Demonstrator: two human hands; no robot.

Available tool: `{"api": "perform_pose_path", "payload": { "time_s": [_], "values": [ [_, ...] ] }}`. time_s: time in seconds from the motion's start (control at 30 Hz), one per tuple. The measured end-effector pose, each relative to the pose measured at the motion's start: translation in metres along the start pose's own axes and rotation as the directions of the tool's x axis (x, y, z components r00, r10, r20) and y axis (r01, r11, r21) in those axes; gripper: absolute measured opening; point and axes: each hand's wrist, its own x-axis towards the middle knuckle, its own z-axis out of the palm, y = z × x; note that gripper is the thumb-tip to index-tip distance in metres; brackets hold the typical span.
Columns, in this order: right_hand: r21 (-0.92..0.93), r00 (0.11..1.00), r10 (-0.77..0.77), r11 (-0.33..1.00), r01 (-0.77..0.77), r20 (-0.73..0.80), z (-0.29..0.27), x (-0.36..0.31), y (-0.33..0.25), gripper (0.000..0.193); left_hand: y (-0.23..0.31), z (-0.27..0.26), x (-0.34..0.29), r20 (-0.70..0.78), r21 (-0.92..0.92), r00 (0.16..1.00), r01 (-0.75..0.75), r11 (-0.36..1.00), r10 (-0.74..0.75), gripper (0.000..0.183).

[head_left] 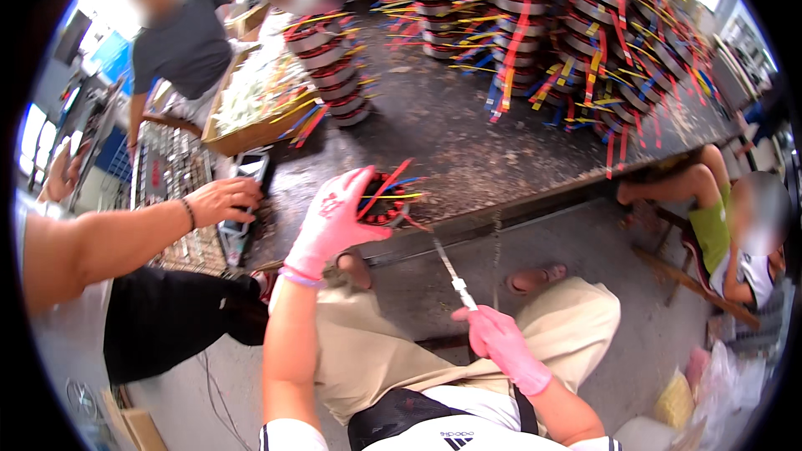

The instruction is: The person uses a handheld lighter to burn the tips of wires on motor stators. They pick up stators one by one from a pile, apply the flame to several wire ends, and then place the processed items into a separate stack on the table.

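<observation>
My left hand (336, 221), in a pink glove, grips a small wound motor stator (384, 210) at the near edge of the dark table (418, 150). Red, blue and yellow leads stick out of the stator's top. My right hand (507, 349), also gloved in pink, is closed below and to the right, over my lap. From its fingers a thin white strip (449, 266) with a wider white end runs up toward the stator. A reddish strand shows where the strip nears the stator; exactly where it joins is too small to tell.
Tall stacks of stators (518, 33) with loose leads fill the back right. One stack (334, 75) stands left of them, beside a cardboard box (219, 140) of white pieces. A co-worker's hand (221, 200) reaches in from the left. Another person (743, 225) sits at right.
</observation>
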Motion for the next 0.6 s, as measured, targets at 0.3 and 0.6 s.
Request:
{"api": "perform_pose_path", "payload": {
  "time_s": [0.3,0.6],
  "values": [
    [-0.062,0.993,-0.073,0.996,0.068,-0.096,-0.009,-0.017,-0.010,0.034,-0.012,-0.070,-0.066,-0.181,-0.440,0.954,0.139,0.887,-0.239,0.044],
    [-0.071,0.984,-0.135,0.989,0.128,-0.114,-0.013,-0.022,-0.010,0.036,-0.081,-0.059,-0.201,-0.389,-0.590,0.556,0.461,0.663,-0.734,0.032]
  ]
}}
